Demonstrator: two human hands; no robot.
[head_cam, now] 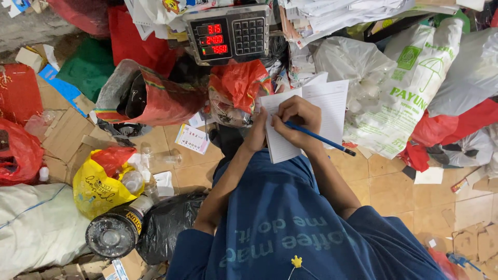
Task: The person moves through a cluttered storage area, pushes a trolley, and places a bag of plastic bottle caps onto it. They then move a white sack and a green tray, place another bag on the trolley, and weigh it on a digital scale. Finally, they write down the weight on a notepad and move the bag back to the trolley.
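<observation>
Just above the frame's centre, the right hand point(296, 120) pinched a blue pencil point(319, 138) over the notepad point(306, 119), thin, floppy paper best steadied at its edge, where the left hand point(258, 134) pressed flat

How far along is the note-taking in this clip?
Done: the scale already shows lit red readings. In hand: the right hand writes with a blue pencil on the lined notepad, steadied by the left hand. Left: the visible page looks mostly unwritten.
</observation>
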